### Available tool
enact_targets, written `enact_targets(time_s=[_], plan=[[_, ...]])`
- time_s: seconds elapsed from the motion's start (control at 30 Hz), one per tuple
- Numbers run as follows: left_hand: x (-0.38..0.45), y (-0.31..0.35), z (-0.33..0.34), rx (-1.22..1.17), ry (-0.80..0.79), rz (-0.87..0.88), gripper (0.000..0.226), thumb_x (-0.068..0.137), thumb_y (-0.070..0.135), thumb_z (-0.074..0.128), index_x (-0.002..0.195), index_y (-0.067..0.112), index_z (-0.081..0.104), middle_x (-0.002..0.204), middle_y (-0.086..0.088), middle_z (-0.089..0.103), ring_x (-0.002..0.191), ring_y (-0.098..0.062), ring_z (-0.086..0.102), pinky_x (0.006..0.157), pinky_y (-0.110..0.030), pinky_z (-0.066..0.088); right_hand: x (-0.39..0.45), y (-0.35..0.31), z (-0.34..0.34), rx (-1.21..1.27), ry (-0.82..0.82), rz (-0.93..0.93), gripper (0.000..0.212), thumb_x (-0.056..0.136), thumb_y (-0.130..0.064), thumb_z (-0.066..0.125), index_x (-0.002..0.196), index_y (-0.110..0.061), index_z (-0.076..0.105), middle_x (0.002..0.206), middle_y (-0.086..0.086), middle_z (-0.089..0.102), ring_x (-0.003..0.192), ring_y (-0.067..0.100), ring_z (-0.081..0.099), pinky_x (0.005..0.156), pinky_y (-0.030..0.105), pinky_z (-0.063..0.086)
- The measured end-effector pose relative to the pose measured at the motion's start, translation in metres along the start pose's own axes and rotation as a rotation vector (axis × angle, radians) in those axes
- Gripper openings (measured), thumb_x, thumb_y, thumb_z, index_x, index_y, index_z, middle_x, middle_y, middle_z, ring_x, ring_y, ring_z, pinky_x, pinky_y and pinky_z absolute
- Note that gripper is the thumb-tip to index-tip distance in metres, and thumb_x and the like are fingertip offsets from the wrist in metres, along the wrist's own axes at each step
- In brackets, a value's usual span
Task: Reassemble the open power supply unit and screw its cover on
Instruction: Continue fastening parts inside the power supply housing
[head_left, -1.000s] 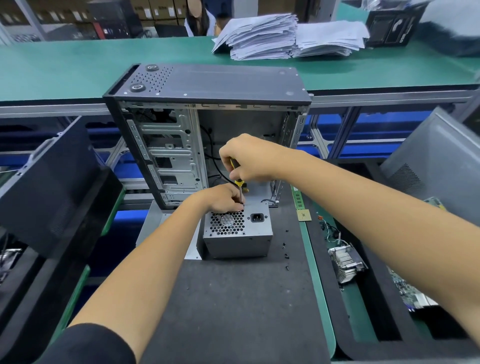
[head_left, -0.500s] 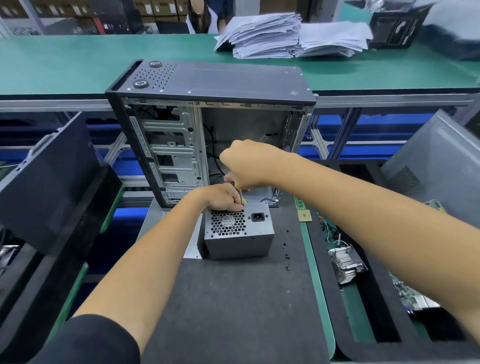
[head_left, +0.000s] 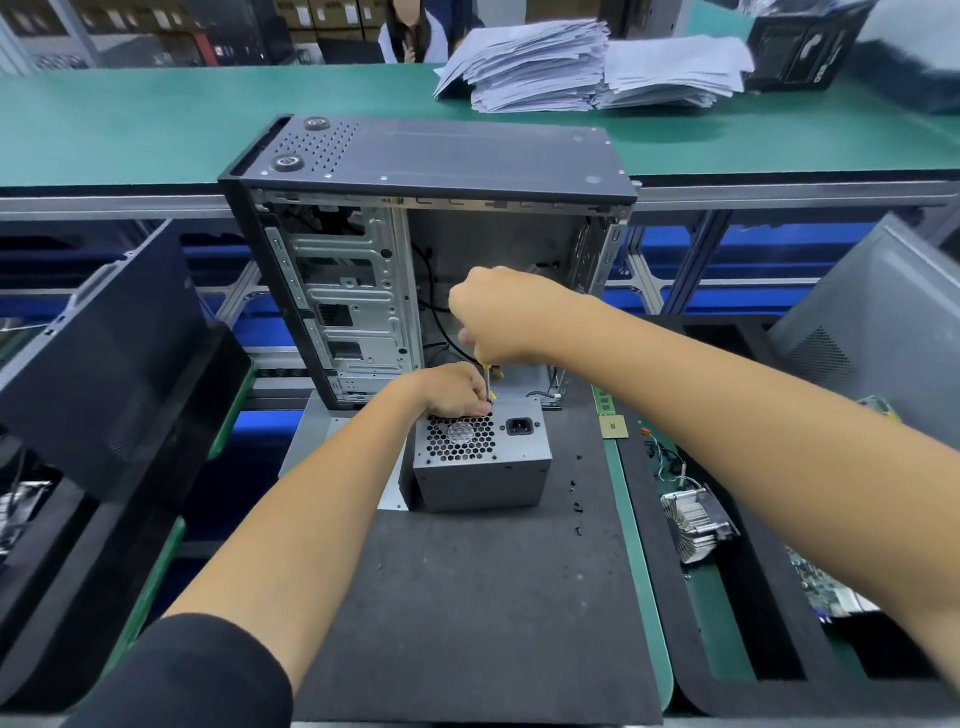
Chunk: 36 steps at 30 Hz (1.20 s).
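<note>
The grey power supply unit (head_left: 483, 467) stands on the black foam mat (head_left: 467, 597), with its fan grille and power socket facing me. My left hand (head_left: 449, 389) rests on the unit's top rear edge. Its curled fingertips pinch the lower end of the screwdriver (head_left: 488, 382) shaft. My right hand (head_left: 498, 317) grips the yellow handle from above and holds the tool nearly upright over that edge. The tip and any screw under it are hidden by my left fingers.
An open computer case (head_left: 426, 260) stands just behind the unit. Several loose screws (head_left: 574, 491) lie to the right on the mat, with a chip (head_left: 613, 428) and a heatsink (head_left: 698, 519) beyond. A black side panel (head_left: 104, 364) leans at left and a grey panel (head_left: 883, 322) at right.
My right hand has shifted slightly on the screwdriver handle, so less yellow shows. My left hand and the unit stay in place.
</note>
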<state>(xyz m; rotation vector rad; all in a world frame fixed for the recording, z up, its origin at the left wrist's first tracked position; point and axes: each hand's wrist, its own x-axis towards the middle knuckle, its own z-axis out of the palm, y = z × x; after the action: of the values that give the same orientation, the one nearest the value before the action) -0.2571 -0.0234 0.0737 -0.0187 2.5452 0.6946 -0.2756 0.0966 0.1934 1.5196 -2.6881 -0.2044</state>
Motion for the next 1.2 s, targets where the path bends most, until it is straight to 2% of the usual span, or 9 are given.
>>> enact_targets(time_s=[0.17, 0.3, 0.43, 0.57, 0.7, 0.8, 0.93, 1.03, 1.2], plan=[[0.001, -0.002, 0.004, -0.016, 0.043, -0.014, 0.047, 0.09, 0.012, 0.056, 0.048, 0.015, 0.036, 0.05, 0.005, 0.037, 0.048, -0.011, 0.032, 0.054, -0.028, 0.028, 0.0, 0.004, 0.004, -0.114, -0.009, 0.027, 0.02, 0.098, -0.023, 0.044, 0.082, -0.011, 0.048, 0.074, 0.004, 0.047, 0.053, 0.02, 0.043, 0.046, 0.028, 0.026], [0.001, -0.003, 0.004, 0.013, 0.031, -0.022, 0.02, 0.092, 0.018, 0.056, 0.075, 0.009, 0.052, 0.087, -0.006, 0.048, 0.077, -0.019, 0.042, 0.069, -0.03, 0.035, -0.003, 0.006, 0.001, 0.065, -0.142, -0.063, 0.01, 0.09, -0.013, 0.053, 0.097, -0.009, 0.046, 0.099, 0.005, 0.036, 0.064, 0.02, 0.047, 0.05, 0.031, 0.028], [0.003, -0.003, 0.005, 0.03, 0.045, -0.003, 0.037, 0.092, 0.017, 0.056, 0.058, 0.011, 0.043, 0.085, -0.008, 0.049, 0.071, -0.02, 0.042, 0.059, -0.026, 0.033, -0.003, 0.004, 0.006, 0.111, -0.035, -0.073, 0.016, 0.083, -0.003, 0.056, 0.079, -0.017, 0.049, 0.088, 0.003, 0.047, 0.076, 0.022, 0.052, 0.057, 0.026, 0.033], [0.005, -0.004, 0.005, 0.026, 0.038, 0.008, 0.041, 0.093, 0.015, 0.056, 0.055, 0.013, 0.041, 0.075, -0.001, 0.048, 0.068, -0.016, 0.044, 0.069, -0.032, 0.039, -0.004, 0.002, 0.01, 0.067, 0.036, 0.0, 0.025, 0.095, -0.018, 0.049, 0.071, -0.012, 0.042, 0.071, 0.003, 0.042, 0.058, 0.019, 0.041, 0.046, 0.028, 0.024], [0.003, -0.004, 0.003, 0.047, 0.021, 0.031, 0.042, 0.092, 0.014, 0.054, 0.055, 0.012, 0.034, 0.056, 0.0, 0.036, 0.047, -0.008, 0.034, 0.055, -0.028, 0.03, 0.0, -0.005, 0.015, -0.023, 0.109, 0.115, 0.036, 0.097, -0.016, 0.046, 0.064, -0.014, 0.031, 0.061, 0.0, 0.035, 0.052, 0.02, 0.039, 0.047, 0.028, 0.027], [0.004, -0.005, 0.003, 0.065, 0.02, 0.011, 0.033, 0.093, 0.019, 0.054, 0.063, 0.008, 0.044, 0.07, -0.001, 0.049, 0.063, -0.014, 0.042, 0.065, -0.03, 0.036, 0.002, -0.006, 0.008, 0.035, 0.001, 0.084, 0.025, 0.101, -0.029, 0.044, 0.085, -0.011, 0.041, 0.076, 0.003, 0.038, 0.056, 0.021, 0.04, 0.049, 0.032, 0.029], [0.003, -0.006, 0.005, 0.083, 0.019, 0.017, 0.039, 0.094, 0.021, 0.053, 0.059, 0.013, 0.038, 0.073, -0.008, 0.047, 0.067, -0.021, 0.041, 0.065, -0.03, 0.034, -0.002, -0.005, -0.001, 0.109, -0.136, -0.07, 0.013, 0.086, -0.001, 0.047, 0.086, -0.01, 0.039, 0.1, 0.009, 0.038, 0.061, 0.023, 0.046, 0.051, 0.032, 0.031], [0.003, -0.007, 0.006, 0.059, 0.011, 0.018, 0.04, 0.094, 0.021, 0.051, 0.058, 0.013, 0.036, 0.083, -0.011, 0.047, 0.075, -0.022, 0.04, 0.07, -0.031, 0.034, -0.003, -0.006, -0.003, 0.026, -0.055, -0.098, 0.024, 0.081, 0.0, 0.054, 0.07, -0.016, 0.041, 0.084, 0.006, 0.049, 0.072, 0.024, 0.053, 0.059, 0.033, 0.043], [0.005, -0.007, 0.006, 0.077, 0.009, 0.023, 0.034, 0.095, 0.022, 0.053, 0.065, 0.009, 0.044, 0.092, -0.004, 0.05, 0.082, -0.022, 0.046, 0.078, -0.034, 0.038, -0.002, -0.004, 0.002, -0.032, 0.013, -0.019, 0.034, 0.1, -0.019, 0.041, 0.067, -0.012, 0.035, 0.065, 0.002, 0.037, 0.053, 0.02, 0.042, 0.048, 0.029, 0.03]])
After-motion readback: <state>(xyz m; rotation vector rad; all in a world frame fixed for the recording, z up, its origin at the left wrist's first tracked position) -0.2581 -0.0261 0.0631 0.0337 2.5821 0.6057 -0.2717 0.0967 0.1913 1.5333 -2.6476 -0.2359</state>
